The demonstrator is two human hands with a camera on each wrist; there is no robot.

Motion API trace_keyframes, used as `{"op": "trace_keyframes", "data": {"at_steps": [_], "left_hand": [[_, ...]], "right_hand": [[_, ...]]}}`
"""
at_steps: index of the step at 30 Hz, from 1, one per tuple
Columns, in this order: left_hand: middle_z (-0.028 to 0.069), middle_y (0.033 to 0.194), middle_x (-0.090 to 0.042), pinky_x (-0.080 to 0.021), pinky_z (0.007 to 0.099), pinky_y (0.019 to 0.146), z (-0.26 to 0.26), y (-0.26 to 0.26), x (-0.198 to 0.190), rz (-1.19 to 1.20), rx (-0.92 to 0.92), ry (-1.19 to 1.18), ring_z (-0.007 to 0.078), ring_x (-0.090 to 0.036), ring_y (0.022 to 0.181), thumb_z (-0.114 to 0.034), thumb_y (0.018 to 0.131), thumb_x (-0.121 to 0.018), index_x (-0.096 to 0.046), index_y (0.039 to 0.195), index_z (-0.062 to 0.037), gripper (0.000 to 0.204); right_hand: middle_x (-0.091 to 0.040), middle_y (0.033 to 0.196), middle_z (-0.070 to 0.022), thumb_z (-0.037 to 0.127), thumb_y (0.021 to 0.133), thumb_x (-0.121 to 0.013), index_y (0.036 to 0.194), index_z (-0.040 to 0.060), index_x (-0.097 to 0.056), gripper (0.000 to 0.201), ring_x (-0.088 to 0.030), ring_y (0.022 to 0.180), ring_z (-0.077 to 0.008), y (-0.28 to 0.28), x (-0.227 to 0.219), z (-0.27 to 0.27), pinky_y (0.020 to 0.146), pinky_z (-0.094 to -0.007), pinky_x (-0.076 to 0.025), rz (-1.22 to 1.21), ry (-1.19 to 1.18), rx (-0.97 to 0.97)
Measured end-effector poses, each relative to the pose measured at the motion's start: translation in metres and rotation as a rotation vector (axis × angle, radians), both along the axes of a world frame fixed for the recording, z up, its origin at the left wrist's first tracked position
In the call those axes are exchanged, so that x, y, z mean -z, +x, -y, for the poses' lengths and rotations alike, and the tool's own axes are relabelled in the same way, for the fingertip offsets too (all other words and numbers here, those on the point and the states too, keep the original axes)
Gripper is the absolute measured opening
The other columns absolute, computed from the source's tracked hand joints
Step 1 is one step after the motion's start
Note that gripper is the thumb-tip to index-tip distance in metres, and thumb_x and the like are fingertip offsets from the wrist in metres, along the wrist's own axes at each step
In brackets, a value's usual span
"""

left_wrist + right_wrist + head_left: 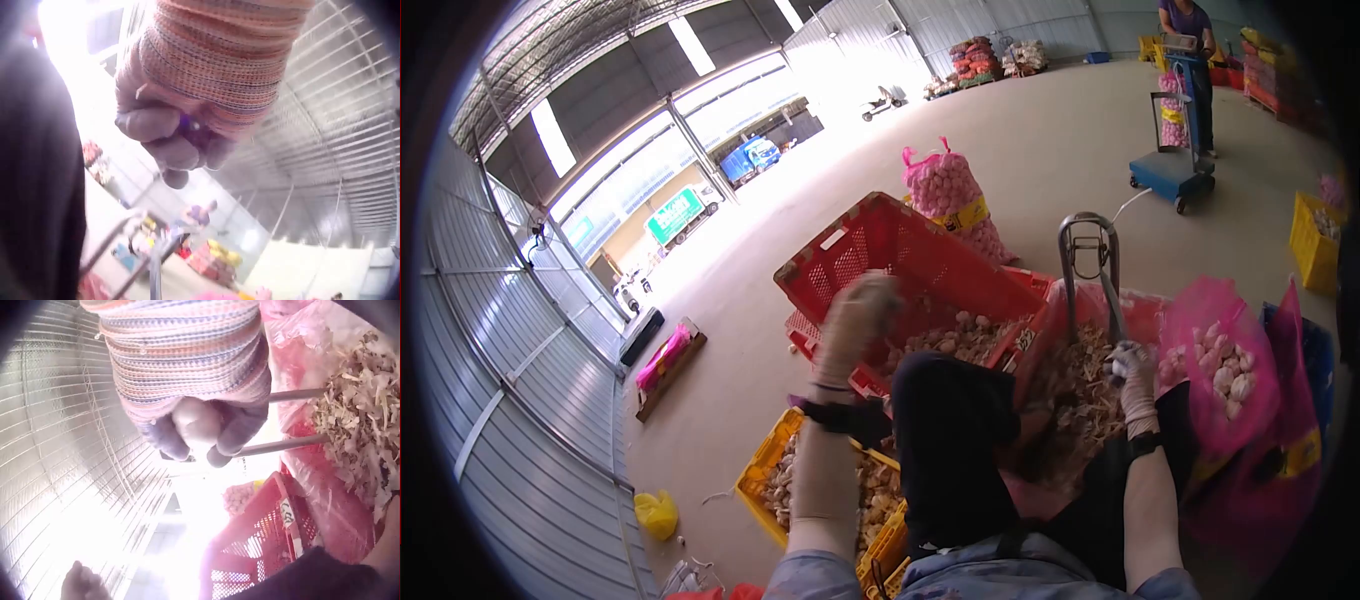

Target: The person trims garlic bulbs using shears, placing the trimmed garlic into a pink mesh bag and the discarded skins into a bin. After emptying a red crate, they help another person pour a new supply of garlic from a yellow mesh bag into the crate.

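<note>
My gloved left hand (862,310) is raised over the red crate (880,235), blurred in the head view. In the left wrist view its fingers (150,124) are curled in towards the palm, and a small purple patch shows among them; I cannot tell what it is. My gloved right hand (1133,375) is beside the bent metal frame (1088,222), above the dry peelings (1085,385). The right wrist view shows a pale garlic bulb (197,422) gripped between its thumb and fingers.
Garlic fills a yellow crate (775,470) by my left leg. At my right is an open pink net bag (1185,320) of garlic. A full net sack (945,190) stands behind the red crate. Farther back, a person (1185,25) stands by a blue scale (1170,172).
</note>
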State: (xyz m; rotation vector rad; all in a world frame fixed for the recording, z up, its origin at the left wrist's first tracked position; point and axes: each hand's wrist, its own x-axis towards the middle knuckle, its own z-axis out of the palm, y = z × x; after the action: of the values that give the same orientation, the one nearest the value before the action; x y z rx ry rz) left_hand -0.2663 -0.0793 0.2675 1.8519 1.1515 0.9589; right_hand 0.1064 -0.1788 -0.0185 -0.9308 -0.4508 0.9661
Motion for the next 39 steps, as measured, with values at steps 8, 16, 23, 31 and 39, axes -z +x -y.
{"op": "trace_keyframes", "data": {"at_steps": [8, 16, 23, 31, 39], "left_hand": [[0.013, 0.132, -0.058, -0.047, 0.0391, 0.098, -0.048, -0.165, 0.119, -0.963, -0.083, -0.039, 0.0276, -0.053, 0.124, -0.043, 0.093, -0.056, -0.053, 0.134, -0.0086, 0.053], [0.0122, 0.088, -0.067, -0.047, 0.0425, 0.098, 0.024, -0.05, 0.12, 0.496, 0.682, -0.413, 0.0261, -0.065, 0.087, -0.046, 0.098, -0.05, -0.065, 0.102, 0.0016, 0.05], [0.0159, 0.078, -0.067, -0.043, 0.0409, 0.097, 0.036, -0.106, 0.115, 0.657, 0.707, 0.024, 0.0269, -0.064, 0.076, -0.046, 0.091, -0.051, -0.069, 0.083, -0.0002, 0.05], [0.0091, 0.061, -0.056, -0.039, 0.0352, 0.089, 0.122, -0.158, 0.039, 0.265, 0.287, 0.232, 0.0202, -0.055, 0.067, -0.045, 0.088, -0.052, -0.063, 0.069, -0.003, 0.048], [0.0096, 0.07, -0.058, -0.038, 0.0371, 0.095, 0.13, -0.136, 0.054, 0.533, 0.12, 0.221, 0.019, -0.052, 0.074, -0.049, 0.091, -0.056, -0.06, 0.072, -0.003, 0.05]], "right_hand": [[-0.062, 0.075, -0.0013, 0.025, 0.088, -0.066, 0.095, 0.0103, -0.063, 0.016, -0.06, 0.061, -0.0131, -0.006, 0.039, -0.017, 0.048, -0.0267, -0.046, 0.079, -0.097, 0.013], [-0.059, 0.072, 0.0005, 0.018, 0.09, -0.062, 0.086, 0.0084, -0.062, 0.01, -0.053, 0.059, -0.0093, -0.013, 0.054, -0.024, 0.053, -0.0224, -0.041, 0.223, -0.252, -0.008], [-0.061, 0.071, -0.0032, 0.017, 0.087, -0.062, 0.084, 0.002, -0.061, 0.015, -0.055, 0.063, -0.0123, -0.029, 0.049, -0.027, 0.059, -0.0266, -0.044, 0.467, -0.326, -0.106], [-0.062, 0.07, -0.0045, 0.016, 0.085, -0.062, 0.086, 0.0013, -0.062, 0.015, -0.056, 0.062, -0.0134, -0.043, 0.056, -0.038, 0.06, -0.0287, -0.045, 0.601, -0.473, -0.308], [-0.062, 0.069, -0.0045, 0.017, 0.084, -0.062, 0.083, 0.0008, -0.062, 0.017, -0.055, 0.062, -0.0135, -0.031, 0.047, -0.032, 0.062, -0.0287, -0.045, 0.541, -0.388, -0.307]]}}
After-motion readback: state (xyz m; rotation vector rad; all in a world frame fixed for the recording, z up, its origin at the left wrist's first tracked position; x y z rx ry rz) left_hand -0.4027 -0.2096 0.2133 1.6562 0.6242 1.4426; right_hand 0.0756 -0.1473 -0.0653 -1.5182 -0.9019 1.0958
